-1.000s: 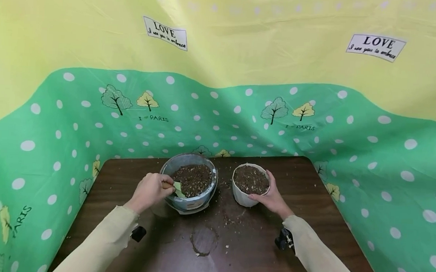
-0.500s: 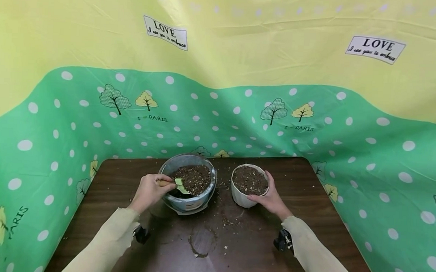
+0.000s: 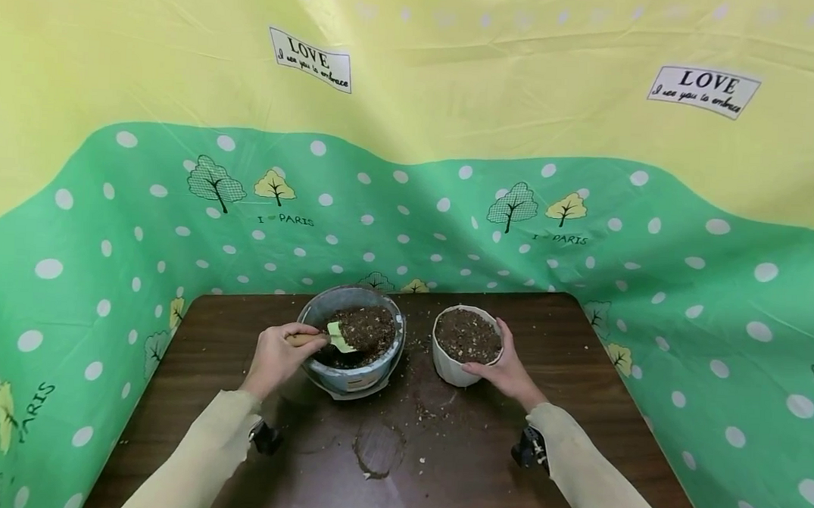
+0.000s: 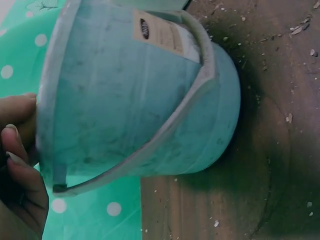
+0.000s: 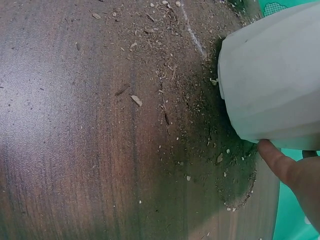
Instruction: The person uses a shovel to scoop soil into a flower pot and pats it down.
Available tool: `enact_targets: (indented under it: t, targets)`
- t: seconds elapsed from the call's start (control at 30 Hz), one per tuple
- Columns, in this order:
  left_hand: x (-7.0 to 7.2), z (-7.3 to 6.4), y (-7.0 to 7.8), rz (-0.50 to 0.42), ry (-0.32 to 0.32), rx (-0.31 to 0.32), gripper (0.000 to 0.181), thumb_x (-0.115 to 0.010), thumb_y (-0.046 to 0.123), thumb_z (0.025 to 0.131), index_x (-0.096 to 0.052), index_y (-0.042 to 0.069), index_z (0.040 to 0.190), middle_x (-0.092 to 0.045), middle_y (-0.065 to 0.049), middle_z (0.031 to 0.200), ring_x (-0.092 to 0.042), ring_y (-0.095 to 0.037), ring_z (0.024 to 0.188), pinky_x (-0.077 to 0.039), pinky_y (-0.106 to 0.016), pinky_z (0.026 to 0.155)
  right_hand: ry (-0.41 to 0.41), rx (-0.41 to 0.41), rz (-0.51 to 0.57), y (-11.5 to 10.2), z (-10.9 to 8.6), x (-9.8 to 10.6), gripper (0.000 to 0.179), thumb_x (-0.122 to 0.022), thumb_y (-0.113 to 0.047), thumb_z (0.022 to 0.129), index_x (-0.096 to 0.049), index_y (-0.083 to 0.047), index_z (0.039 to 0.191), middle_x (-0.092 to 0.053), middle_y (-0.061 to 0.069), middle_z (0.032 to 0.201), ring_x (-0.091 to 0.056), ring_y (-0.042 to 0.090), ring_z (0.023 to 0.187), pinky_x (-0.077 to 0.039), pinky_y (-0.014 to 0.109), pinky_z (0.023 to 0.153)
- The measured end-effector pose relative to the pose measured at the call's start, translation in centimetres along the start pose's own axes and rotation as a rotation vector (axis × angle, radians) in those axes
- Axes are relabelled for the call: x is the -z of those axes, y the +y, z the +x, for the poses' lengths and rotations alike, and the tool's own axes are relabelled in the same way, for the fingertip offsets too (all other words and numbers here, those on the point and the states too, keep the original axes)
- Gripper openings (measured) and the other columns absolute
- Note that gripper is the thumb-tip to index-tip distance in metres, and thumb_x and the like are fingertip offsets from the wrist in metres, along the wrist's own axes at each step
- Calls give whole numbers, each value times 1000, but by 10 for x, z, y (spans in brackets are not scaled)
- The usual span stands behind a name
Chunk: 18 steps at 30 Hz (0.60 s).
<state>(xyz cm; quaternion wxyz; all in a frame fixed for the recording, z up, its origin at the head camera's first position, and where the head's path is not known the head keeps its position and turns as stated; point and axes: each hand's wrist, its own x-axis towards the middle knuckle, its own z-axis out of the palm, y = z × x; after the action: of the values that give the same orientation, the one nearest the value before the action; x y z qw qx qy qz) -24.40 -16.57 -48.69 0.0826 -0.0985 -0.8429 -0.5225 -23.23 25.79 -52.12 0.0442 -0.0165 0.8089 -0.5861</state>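
My left hand point(image 3: 274, 360) grips the wooden handle of a small hand trowel point(image 3: 341, 337) with a pale green blade. The blade sits inside the blue bucket point(image 3: 360, 381), at the left edge of the dark soil point(image 3: 369, 330) there. In the left wrist view, curled fingers point(image 4: 22, 172) show beside the bucket's rim, its carrying handle hanging down along the side. On the right, a white pot point(image 3: 451, 369) filled with soil stands on the table. My right hand point(image 3: 511, 374) holds it, thumb at the front and fingers round the right side.
Soil crumbs point(image 5: 170, 115) lie scattered over the brown wooden table point(image 3: 541, 472) between and in front of the containers. A ring of dirt point(image 3: 379, 450) marks the surface nearer me. Green and yellow patterned cloth point(image 3: 409, 209) hangs behind and along both sides.
The trowel blade has shifted from the bucket's near left rim further inward and up against the soil, and a dark hollow now shows beside it. The right hand and white pot stay put.
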Motion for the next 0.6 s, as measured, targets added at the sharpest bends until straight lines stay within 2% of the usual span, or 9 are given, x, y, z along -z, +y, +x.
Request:
enact_targets:
  t: [0.13, 0.23, 0.3, 0.47, 0.53, 0.6]
  targets:
    - [8, -1, 0, -51, 15, 36, 23, -83, 19, 84, -78, 5, 101, -75, -8, 91, -72, -13, 78, -55, -25, 62, 4, 11, 13, 0, 0, -1, 116, -83, -8, 81, 5, -5, 157, -4, 30, 158, -15, 49, 142, -21, 61, 111]
    - [12, -2, 0, -149, 1, 74, 30, -81, 18, 85, -75, -1, 107, -74, -14, 96, -72, -13, 83, -55, -23, 66, 9, 23, 23, 0, 0, -1, 116, -83, -7, 81, 5, -4, 157, -5, 30, 158, -15, 49, 142, -20, 60, 111]
    - [14, -5, 8, -209, -7, 86, 30, -80, 12, 86, -73, -6, 110, -73, -19, 99, -73, -16, 86, -55, -23, 68, 9, 27, 30, 1, 0, -1, 116, -83, -7, 80, 5, -4, 157, -5, 30, 158, -15, 49, 142, -19, 60, 111]
    - [12, -7, 5, -314, 26, 66, 33, -80, 6, 85, -70, -11, 111, -72, -22, 99, -73, -17, 87, -56, -24, 70, 3, 19, 33, 2, 0, -1, 117, -83, -8, 81, 6, -5, 157, -5, 30, 157, -15, 48, 142, -20, 60, 111]
    - [9, -5, -3, -351, 48, 61, 35, -81, 8, 84, -70, -11, 111, -73, -20, 98, -73, -15, 86, -56, -24, 70, 1, 12, 33, 2, 0, 0, 117, -83, -9, 81, 6, -6, 157, -5, 30, 158, -15, 48, 142, -21, 60, 111]
    - [8, -4, -2, -379, 57, 69, 36, -81, 8, 84, -69, -11, 112, -73, -19, 99, -73, -16, 87, -56, -25, 70, 0, 8, 32, 3, 0, 0, 117, -83, -9, 81, 6, -6, 157, -4, 29, 158, -15, 48, 143, -21, 60, 111]
